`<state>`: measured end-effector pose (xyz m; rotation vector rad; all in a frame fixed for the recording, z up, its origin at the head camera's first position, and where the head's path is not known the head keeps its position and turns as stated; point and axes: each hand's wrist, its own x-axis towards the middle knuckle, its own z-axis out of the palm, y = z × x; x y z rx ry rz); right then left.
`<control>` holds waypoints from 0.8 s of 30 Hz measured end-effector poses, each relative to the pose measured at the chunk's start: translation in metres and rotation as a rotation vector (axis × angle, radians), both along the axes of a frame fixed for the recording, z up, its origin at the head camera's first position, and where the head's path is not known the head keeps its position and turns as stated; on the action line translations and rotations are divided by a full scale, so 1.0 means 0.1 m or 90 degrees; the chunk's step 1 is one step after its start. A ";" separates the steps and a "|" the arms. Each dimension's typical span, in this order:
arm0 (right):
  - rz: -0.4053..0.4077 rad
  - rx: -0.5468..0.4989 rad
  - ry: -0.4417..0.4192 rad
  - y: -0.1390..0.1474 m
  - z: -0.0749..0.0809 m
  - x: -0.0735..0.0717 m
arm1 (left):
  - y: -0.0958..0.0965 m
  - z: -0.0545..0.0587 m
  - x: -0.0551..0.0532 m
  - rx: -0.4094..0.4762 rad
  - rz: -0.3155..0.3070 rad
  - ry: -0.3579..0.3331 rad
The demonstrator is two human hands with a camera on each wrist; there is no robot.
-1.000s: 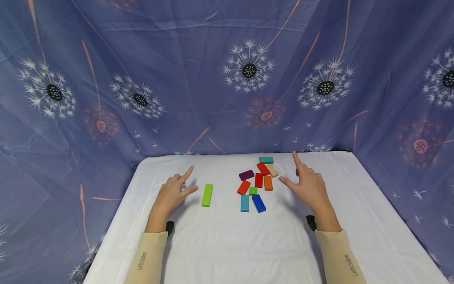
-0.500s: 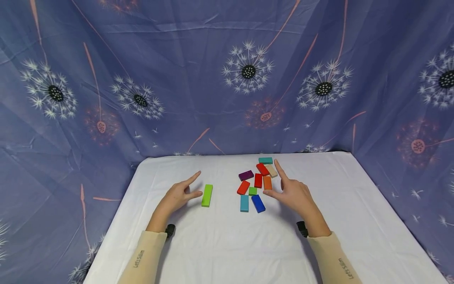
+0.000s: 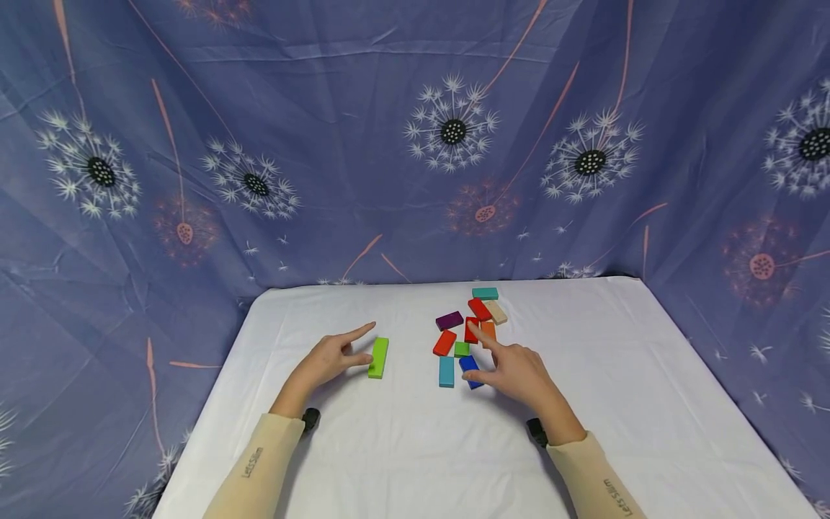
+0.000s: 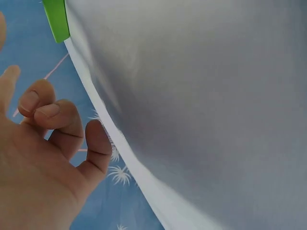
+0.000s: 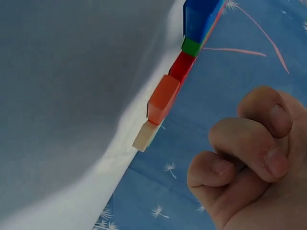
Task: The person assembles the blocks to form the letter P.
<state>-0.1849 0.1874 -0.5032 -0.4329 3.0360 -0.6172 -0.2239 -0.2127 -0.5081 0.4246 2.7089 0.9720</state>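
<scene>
Long green block (image 3: 378, 358): laid on the bench (image 3: 389, 454), overlapped by the left hand's (image 3: 326, 358) thumb; grip apart. Blue block (image 3: 468, 362): part-covered by the right hand's (image 3: 521, 373) thumb; grip apart. Red block (image 3: 470, 329), orange block (image 3: 488, 329): part-hidden by its forefinger. Crowded around: small green block (image 3: 461, 349), light-blue block (image 3: 446, 372), purple block (image 3: 449, 321), beige block (image 3: 498, 312), teal block (image 3: 485, 293), two further red blocks (image 3: 444, 343). Contact: cannot be told.

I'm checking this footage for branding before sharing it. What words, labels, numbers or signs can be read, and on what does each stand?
"Lets S…m" on the left sleeve; the middle letters are too small to read surely.
"Lets S…m" on the right sleeve; its middle letters are equally unclear.
No lettering is visible on the coloured blocks or patterned blue backdrop.
</scene>
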 end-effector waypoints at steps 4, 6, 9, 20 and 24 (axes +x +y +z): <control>0.000 0.001 -0.005 -0.05 -0.04 0.01 | 0.00 -0.02 -0.02 -0.001 0.006 -0.014; 0.001 0.003 -0.010 -0.08 -0.07 0.01 | 0.00 -0.03 -0.02 -0.004 0.005 -0.021; 0.002 0.010 -0.021 -0.12 -0.11 0.01 | 0.00 -0.05 -0.03 -0.013 0.001 -0.027; 0.008 0.016 -0.046 -0.25 -0.19 0.00 | -0.02 -0.07 -0.05 -0.022 -0.004 -0.041; 0.010 0.029 -0.056 -0.28 -0.21 0.01 | -0.02 -0.10 -0.04 -0.030 -0.005 -0.047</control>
